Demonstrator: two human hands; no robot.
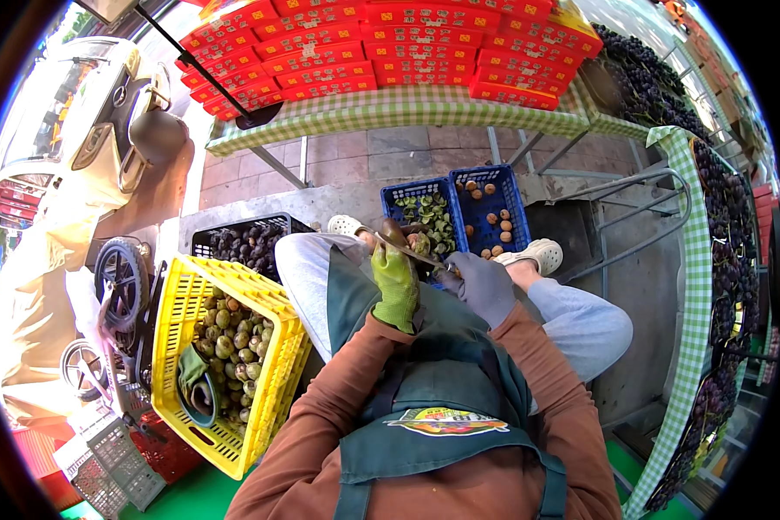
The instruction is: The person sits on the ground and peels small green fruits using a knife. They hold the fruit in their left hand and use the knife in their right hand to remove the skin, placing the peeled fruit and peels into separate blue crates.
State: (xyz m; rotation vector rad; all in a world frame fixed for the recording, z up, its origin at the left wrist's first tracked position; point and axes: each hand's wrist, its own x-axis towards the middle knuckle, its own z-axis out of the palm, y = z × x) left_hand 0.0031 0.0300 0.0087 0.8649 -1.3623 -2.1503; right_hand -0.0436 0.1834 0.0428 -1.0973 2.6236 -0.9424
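My left hand [395, 283], in a yellow-green work glove, is closed around the near end of a long dark tool or blade [411, 252]; its exact kind is unclear. A green-brown walnut [420, 243] shows just beyond it, and whether a hand touches it cannot be told. My right hand [484, 286], in a grey glove, grips something metallic at the tool's right end. Before me, one blue plastic basket [390, 195] holds green husk pieces [432, 213], and the blue basket beside it [521, 195] holds shelled-out brown walnuts [506, 226].
At left stand a yellow plastic crate [169, 325] of green-husked walnuts [240, 341] with a small bowl inside, and a black crate [299, 225] of dark fruit. A checked-cloth table [403, 117] bears red boxes [422, 52]. Grapes [731, 312] lie at right, near a metal-framed cart [679, 195].
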